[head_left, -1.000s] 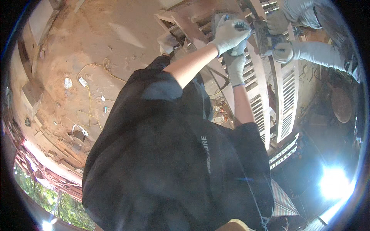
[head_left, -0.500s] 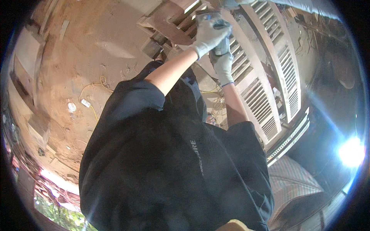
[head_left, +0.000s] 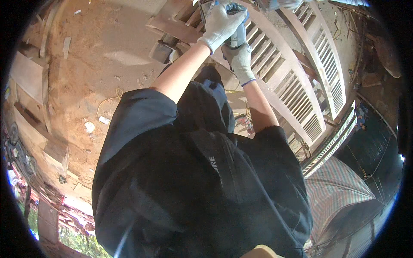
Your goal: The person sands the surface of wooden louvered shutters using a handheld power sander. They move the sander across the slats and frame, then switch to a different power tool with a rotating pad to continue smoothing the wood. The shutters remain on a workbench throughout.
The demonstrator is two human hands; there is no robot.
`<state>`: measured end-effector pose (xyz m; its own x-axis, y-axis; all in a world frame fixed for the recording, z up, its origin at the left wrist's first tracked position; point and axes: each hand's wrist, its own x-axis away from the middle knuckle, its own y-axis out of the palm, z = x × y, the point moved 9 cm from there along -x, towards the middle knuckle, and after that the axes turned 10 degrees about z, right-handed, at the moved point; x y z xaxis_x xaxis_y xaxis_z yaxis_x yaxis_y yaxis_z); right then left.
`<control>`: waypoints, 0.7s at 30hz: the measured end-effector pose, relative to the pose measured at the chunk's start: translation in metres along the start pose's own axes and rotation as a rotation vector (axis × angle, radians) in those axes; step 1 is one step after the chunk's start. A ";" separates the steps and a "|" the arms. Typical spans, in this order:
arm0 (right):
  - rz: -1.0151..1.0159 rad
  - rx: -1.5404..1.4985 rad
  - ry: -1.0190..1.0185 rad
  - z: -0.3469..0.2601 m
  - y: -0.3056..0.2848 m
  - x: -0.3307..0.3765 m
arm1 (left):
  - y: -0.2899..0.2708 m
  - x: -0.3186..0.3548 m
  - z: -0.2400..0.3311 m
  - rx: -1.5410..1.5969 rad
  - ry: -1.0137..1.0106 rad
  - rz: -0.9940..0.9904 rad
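Both gloved hands on one tool, forward of the body, arms extended. Left hand point(head_left: 223, 25) sits uppermost, fingers curled over the head of a blue-grey handheld power tool point(head_left: 237, 38), apparently a sander; right hand point(head_left: 239, 58) is just behind, fingers closed around its rear end, some of them hidden from this angle. Tool therefore lies between and under the two sets of fingers. Likely reason for the split hold: upper hand bears down and guides, lower one steadies the body. A slatted wooden panel point(head_left: 282, 76) lies beneath and to the right of the fingers, its broad frame flat and exposed, presumably so that the tool can reach it; whether the tool touches the wood cannot be told. Second slatted panel point(head_left: 323, 64) runs alongside, farther right of the fingers, a gap between. Co-worker's gloved hand point(head_left: 289, 3) shows at the upper edge, right of the fingers, its grip not readable. Yellow cord point(head_left: 101, 104) lies on the floor point(head_left: 92, 64), well left of the fingers and apart from the panels.
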<state>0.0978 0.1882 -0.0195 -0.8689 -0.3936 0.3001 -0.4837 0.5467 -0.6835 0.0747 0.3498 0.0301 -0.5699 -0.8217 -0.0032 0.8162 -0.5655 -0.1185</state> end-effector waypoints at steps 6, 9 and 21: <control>0.031 0.058 0.034 0.000 -0.001 -0.001 | 0.000 0.001 0.009 0.194 -0.094 0.056; 0.198 0.095 -0.167 -0.011 -0.010 -0.001 | 0.000 0.003 0.012 0.147 -0.074 0.059; 0.183 0.007 -0.142 -0.005 -0.006 0.002 | 0.001 0.002 0.005 -0.003 0.014 -0.006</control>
<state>0.0984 0.1878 -0.0118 -0.9184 -0.3887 0.0740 -0.3179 0.6135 -0.7228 0.0748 0.3471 0.0346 -0.5763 -0.8170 -0.0162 0.8122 -0.5705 -0.1220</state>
